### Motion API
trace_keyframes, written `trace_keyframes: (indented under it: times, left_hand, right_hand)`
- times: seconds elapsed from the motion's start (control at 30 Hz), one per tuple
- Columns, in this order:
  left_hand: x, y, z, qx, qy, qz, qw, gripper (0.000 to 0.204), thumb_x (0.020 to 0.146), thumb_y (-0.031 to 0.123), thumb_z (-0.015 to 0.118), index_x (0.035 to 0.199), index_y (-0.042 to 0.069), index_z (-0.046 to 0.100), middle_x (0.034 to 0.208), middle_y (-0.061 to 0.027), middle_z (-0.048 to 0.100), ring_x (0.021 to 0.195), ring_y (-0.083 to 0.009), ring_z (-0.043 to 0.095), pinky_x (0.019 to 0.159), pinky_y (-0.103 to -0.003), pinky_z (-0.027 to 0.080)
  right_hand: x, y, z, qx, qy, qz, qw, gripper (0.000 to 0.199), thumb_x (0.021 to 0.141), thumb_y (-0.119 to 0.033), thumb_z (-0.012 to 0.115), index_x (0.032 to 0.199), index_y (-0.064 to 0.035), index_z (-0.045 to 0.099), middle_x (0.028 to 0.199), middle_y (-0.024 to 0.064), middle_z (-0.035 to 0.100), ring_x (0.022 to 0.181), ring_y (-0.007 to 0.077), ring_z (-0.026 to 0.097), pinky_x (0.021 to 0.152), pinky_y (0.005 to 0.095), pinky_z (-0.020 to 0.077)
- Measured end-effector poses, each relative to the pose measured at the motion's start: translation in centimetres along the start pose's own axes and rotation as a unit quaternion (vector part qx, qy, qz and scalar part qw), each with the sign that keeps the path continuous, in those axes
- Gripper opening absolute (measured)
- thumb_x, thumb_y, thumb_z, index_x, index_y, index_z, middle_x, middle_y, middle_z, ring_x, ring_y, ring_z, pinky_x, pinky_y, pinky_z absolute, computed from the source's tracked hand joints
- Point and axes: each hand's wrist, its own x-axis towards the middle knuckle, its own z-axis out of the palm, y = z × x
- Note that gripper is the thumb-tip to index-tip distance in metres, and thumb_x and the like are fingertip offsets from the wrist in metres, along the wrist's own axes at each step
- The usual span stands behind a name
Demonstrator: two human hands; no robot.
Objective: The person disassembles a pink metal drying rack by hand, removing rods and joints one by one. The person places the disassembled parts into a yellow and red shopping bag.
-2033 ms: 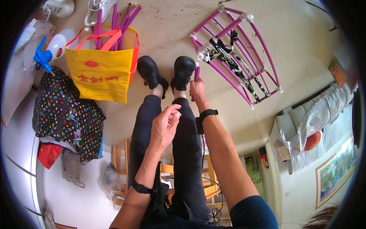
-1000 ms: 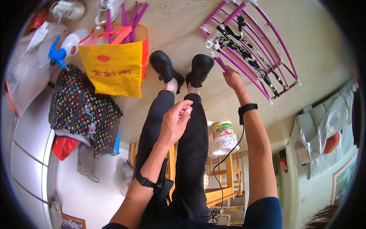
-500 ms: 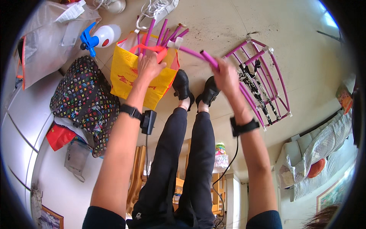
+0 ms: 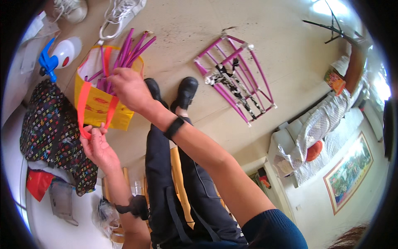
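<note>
A yellow shopping bag [image 4: 122,118] with orange straps stands on the floor at the left, several purple tubes [image 4: 127,49] poking up out of its mouth. Low in front of the bag, my left hand [image 4: 99,148] grips the looped end of an orange strap [image 4: 83,98]. My right hand [image 4: 132,89] reaches across to the bag's opening, its fingers curled at a purple tube [image 4: 95,75]; the palm side is hidden. To the right on the floor lies a purple tube frame [image 4: 257,70] with white joints and black-and-white patterned strips tied on it.
Left of the bag are a white spray bottle [image 4: 66,52] with a blue head and a black patterned cloth bag [image 4: 49,133]. White shoes [image 4: 120,18] lie beyond. My black shoes [image 4: 186,93] are close by the bag. A covered sofa [image 4: 315,128] stands at the right.
My right hand has swung left from beside the frame to the bag's mouth, bringing a purple tube. My left hand has come nearer, pulling the orange strap out. The view has shifted right.
</note>
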Motion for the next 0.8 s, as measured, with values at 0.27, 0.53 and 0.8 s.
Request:
trace_keyframes:
  times: [0.27,0.53,0.8]
  left_hand:
    - [-5.6,-1.8,2.4,0.17,-0.066,-0.028,0.983,0.036,0.096,0.01,0.052,0.13,0.0,0.045,0.128,-0.0119,0.049,0.122,-0.0216,0.047,0.102,-0.039,0.042]
    - [-10.9,-5.6,6.4,0.17,-0.283,-0.185,0.925,0.021,0.095,0.008,0.052,0.114,-0.001,0.055,0.107,-0.0085,0.059,0.097,-0.0155,0.059,0.089,-0.03,0.049]
    - [-11.3,-8.8,10.1,0.256,-0.39,-0.208,0.86,0.024,0.096,0.009,0.051,0.117,0.0,0.056,0.099,-0.0077,0.062,0.086,-0.0134,0.062,0.081,-0.027,0.051]
  right_hand:
    - [-10.6,13.5,-29.5,-0.272,0.295,0.26,0.878,0.047,0.076,0.002,0.061,0.122,-0.0023,0.052,0.113,0.0186,0.056,0.111,0.0345,0.053,0.091,0.0421,0.0459]
    - [-13.1,19.4,-37.0,-0.231,-0.008,0.313,0.921,0.039,0.09,-0.019,0.06,0.127,-0.01,0.055,0.108,0.0169,0.063,0.1,0.0281,0.061,0.088,0.0355,0.047]
    - [-18.0,14.6,-30.8,-0.247,0.172,0.257,0.918,0.024,0.084,0.0,0.055,0.105,-0.0078,0.064,0.099,0.0157,0.06,0.091,0.035,0.059,0.078,0.0414,0.0484]
